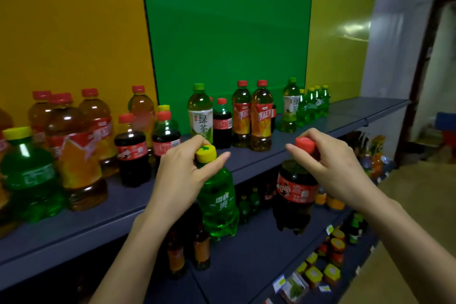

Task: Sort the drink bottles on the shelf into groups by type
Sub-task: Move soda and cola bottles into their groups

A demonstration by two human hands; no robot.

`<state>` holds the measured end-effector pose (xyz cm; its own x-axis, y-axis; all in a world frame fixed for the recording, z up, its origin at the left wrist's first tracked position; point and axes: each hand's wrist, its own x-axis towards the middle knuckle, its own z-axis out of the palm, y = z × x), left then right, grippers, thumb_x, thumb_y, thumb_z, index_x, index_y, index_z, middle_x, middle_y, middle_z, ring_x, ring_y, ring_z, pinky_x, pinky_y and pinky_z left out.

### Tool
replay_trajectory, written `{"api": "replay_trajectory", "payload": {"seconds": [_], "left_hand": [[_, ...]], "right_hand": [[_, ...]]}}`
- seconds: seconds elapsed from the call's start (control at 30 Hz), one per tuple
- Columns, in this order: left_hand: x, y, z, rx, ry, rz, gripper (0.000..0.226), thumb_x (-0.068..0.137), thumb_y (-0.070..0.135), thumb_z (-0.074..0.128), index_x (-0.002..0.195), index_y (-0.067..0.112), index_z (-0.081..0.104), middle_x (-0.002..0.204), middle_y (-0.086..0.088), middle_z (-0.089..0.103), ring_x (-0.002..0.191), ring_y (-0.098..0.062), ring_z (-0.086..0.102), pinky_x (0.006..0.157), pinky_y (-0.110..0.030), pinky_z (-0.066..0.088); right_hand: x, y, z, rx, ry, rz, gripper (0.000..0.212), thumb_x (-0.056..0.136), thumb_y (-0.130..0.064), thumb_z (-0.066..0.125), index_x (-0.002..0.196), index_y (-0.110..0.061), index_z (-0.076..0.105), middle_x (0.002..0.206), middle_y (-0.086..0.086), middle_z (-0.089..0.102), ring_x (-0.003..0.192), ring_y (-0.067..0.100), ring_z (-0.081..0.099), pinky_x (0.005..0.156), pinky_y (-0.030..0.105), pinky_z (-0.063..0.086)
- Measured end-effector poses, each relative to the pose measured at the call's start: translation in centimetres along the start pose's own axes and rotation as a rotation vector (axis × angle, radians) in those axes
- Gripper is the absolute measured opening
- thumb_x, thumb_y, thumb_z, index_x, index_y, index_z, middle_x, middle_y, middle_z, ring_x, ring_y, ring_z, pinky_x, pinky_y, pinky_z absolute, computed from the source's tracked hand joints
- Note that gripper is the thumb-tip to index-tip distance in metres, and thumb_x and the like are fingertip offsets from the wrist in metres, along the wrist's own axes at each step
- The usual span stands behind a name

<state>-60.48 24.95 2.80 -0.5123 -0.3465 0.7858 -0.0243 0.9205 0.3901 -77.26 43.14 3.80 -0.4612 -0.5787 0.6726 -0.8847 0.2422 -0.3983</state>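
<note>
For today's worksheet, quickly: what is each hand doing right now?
Left hand: grips the green soda bottle at its top.
Right hand: grips the cola bottle at its top.

1. Only one wide-angle view is given, taken from head height and aimed forward and slightly down.
2. The grey-blue metal shelf board (350,113) is seen close by, slanting from lower left to middle right.
3. Nearest the lens, at lower centre, the left hand (182,170) and right hand (328,163) are shown gripping a green plastic soda bottle (219,205) and a dark plastic cola bottle (293,192).
4. The upper frame is filled by the flat orange panel (74,32), green panel (227,32) and yellow panel (338,44).
</note>
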Motion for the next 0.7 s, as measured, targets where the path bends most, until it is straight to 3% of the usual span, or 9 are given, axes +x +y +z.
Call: {"api": "replay_trajectory", "payload": {"seconds": [0.17,0.33,0.47,0.6,0.7], "left_hand": [[5.5,-0.4,5.9,-0.047,0.008,0.004,0.041,0.076,0.055,0.061,0.069,0.016,0.049,0.061,0.003,0.049,0.06,-0.011,0.046,0.057,-0.029,0.038],[9.9,-0.7,10.8,-0.029,0.033,0.02,0.035,0.077,0.049,0.06,0.07,0.016,0.052,0.06,0.006,0.049,0.06,-0.008,0.045,0.055,-0.018,0.032],[12.7,-0.7,14.3,-0.024,0.024,0.011,0.032,0.077,0.049,0.061,0.069,0.02,0.051,0.058,0.009,0.049,0.06,-0.006,0.047,0.054,-0.016,0.033],[14.8,-0.5,17.8,0.012,0.039,-0.014,0.039,0.073,0.058,0.054,0.071,0.019,0.053,0.062,0.004,0.055,0.061,-0.01,0.049,0.058,-0.025,0.039],[15.9,-0.2,20.2,0.06,0.063,-0.033,0.04,0.074,0.058,0.054,0.071,0.019,0.053,0.061,0.003,0.053,0.058,-0.009,0.045,0.054,-0.021,0.035]], "right_hand": [[5.3,5.8,-0.3,-0.067,0.014,-0.011,0.057,0.072,-0.072,0.031,0.089,-0.021,0.05,0.083,-0.003,0.058,0.078,0.02,0.054,0.07,0.045,0.048],[9.6,11.2,-0.2,-0.024,0.049,0.005,0.055,0.073,-0.07,0.032,0.089,-0.02,0.049,0.081,-0.005,0.056,0.078,0.023,0.053,0.073,0.047,0.047],[13.2,15.2,0.1,-0.004,0.044,-0.011,0.05,0.079,-0.064,0.038,0.092,-0.018,0.051,0.082,-0.001,0.058,0.078,0.023,0.055,0.071,0.045,0.047],[17.2,19.1,1.2,0.017,0.031,-0.079,0.039,0.087,-0.049,0.047,0.092,-0.01,0.053,0.082,0.006,0.058,0.075,0.024,0.053,0.066,0.035,0.038],[20.4,21.7,2.7,0.072,-0.018,-0.14,0.035,0.087,-0.048,0.049,0.093,-0.014,0.052,0.083,0.003,0.057,0.077,0.021,0.052,0.066,0.033,0.036]]}}
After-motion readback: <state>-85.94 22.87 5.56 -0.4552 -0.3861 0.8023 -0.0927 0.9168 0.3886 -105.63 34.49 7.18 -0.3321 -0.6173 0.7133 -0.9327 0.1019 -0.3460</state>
